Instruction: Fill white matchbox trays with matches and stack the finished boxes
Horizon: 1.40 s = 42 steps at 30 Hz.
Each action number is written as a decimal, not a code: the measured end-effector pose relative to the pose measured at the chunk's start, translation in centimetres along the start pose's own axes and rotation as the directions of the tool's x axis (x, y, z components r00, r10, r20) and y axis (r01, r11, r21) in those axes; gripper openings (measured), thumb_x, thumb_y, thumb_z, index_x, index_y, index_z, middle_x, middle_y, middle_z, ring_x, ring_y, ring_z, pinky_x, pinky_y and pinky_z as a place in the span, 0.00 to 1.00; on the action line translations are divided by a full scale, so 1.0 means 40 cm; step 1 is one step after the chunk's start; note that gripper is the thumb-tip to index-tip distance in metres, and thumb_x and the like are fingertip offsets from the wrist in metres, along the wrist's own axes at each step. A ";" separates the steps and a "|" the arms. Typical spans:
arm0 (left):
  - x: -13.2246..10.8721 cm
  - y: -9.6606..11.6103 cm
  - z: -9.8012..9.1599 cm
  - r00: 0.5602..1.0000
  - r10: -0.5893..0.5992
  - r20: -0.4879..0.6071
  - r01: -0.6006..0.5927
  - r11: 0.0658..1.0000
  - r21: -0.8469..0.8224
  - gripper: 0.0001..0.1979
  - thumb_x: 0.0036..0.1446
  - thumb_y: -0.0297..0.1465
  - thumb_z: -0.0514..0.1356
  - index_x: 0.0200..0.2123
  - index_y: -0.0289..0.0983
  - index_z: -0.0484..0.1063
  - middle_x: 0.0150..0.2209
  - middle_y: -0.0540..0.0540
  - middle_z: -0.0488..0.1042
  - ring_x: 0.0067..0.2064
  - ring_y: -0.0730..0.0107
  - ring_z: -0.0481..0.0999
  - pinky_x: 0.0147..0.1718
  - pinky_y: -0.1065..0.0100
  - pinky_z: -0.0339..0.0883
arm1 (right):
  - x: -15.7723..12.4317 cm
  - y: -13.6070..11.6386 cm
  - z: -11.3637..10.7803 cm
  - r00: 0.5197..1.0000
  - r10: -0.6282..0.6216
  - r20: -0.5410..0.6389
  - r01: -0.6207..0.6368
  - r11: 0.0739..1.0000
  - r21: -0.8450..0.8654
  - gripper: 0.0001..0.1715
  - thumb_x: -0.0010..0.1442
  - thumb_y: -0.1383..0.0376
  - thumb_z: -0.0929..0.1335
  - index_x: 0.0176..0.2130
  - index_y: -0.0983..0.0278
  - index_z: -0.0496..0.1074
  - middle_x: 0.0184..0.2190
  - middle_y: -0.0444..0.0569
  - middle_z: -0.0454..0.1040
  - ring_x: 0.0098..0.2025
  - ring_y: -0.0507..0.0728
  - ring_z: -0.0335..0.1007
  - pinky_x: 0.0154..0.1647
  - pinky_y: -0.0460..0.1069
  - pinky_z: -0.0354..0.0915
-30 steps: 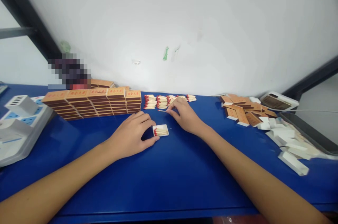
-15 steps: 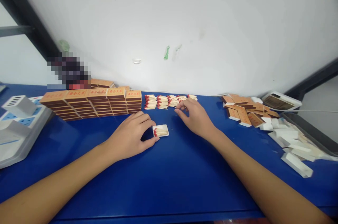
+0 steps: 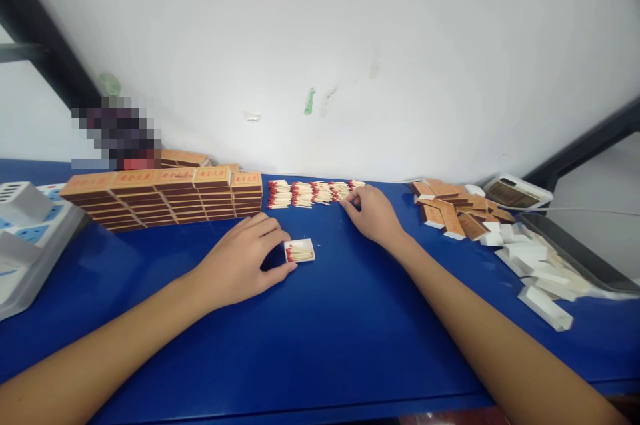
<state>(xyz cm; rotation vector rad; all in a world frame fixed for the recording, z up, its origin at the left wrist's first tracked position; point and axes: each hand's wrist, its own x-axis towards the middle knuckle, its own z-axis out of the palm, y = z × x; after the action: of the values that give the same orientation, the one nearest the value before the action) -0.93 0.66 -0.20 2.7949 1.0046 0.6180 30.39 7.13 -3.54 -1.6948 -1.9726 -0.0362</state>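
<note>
My left hand (image 3: 245, 259) rests on the blue table (image 3: 320, 338), thumb and fingers pinching the left end of a small white matchbox tray (image 3: 300, 251) filled with red-tipped matches. My right hand (image 3: 373, 211) reaches further back, its fingertips closed on the right end of a row of loose match bundles (image 3: 310, 193) lying near the wall. What the fingers grip is partly hidden.
A stacked wall of orange matchboxes (image 3: 165, 197) stands at the back left. A heap of orange sleeves (image 3: 453, 208) and white trays (image 3: 533, 265) lies at the right. A white power strip (image 3: 25, 231) sits at far left; a dark tray (image 3: 580, 251) at right.
My right hand has moved right and back along the row of matches, from its middle to its right end. The left hand and tray have stayed put.
</note>
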 end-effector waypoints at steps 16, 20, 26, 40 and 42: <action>-0.002 -0.011 0.010 1.000 -0.007 -0.015 0.008 1.000 0.016 0.14 0.68 0.41 0.63 0.49 0.37 0.77 0.44 0.42 0.77 0.48 0.54 0.75 0.50 0.53 0.72 | -0.076 -0.140 -0.097 0.922 -0.284 0.262 0.140 0.878 0.458 0.11 0.75 0.60 0.65 0.39 0.61 0.69 0.35 0.46 0.72 0.34 0.55 0.65 0.36 0.50 0.61; -0.001 -0.009 0.009 1.000 -0.005 -0.009 0.005 1.000 0.005 0.14 0.68 0.40 0.64 0.49 0.38 0.76 0.44 0.42 0.77 0.48 0.54 0.75 0.49 0.53 0.72 | -0.112 -0.189 -0.092 0.859 -0.406 0.312 0.241 0.858 0.454 0.07 0.76 0.64 0.65 0.41 0.61 0.69 0.40 0.48 0.72 0.39 0.55 0.66 0.40 0.50 0.63; 0.001 -0.004 0.003 1.000 0.007 -0.008 -0.007 1.000 -0.009 0.14 0.67 0.40 0.64 0.48 0.36 0.77 0.43 0.43 0.77 0.47 0.55 0.75 0.48 0.53 0.72 | -0.119 -0.196 -0.077 0.868 -0.430 0.250 0.296 0.851 0.434 0.05 0.74 0.65 0.67 0.42 0.62 0.70 0.39 0.47 0.71 0.39 0.55 0.67 0.40 0.50 0.63; -0.001 0.000 0.004 1.000 0.025 -0.013 -0.025 1.000 0.001 0.15 0.68 0.39 0.64 0.51 0.35 0.77 0.43 0.42 0.77 0.47 0.55 0.75 0.49 0.52 0.72 | -0.064 -0.100 -0.064 0.967 -0.251 0.032 0.229 0.922 0.313 0.05 0.71 0.63 0.68 0.40 0.61 0.74 0.32 0.46 0.72 0.33 0.56 0.66 0.37 0.51 0.64; -0.002 0.001 0.004 1.000 0.025 -0.006 -0.025 1.000 -0.005 0.15 0.68 0.39 0.64 0.51 0.35 0.77 0.44 0.42 0.77 0.47 0.55 0.75 0.49 0.53 0.72 | -0.038 -0.043 -0.051 0.979 -0.201 -0.023 0.202 0.959 0.198 0.04 0.69 0.65 0.68 0.44 0.62 0.74 0.33 0.48 0.72 0.36 0.59 0.68 0.41 0.54 0.65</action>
<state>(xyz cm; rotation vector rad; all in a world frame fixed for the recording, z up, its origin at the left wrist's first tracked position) -0.90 0.60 -0.35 2.8072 0.9693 0.6315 29.67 4.68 -1.86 -1.3632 -2.0650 0.0840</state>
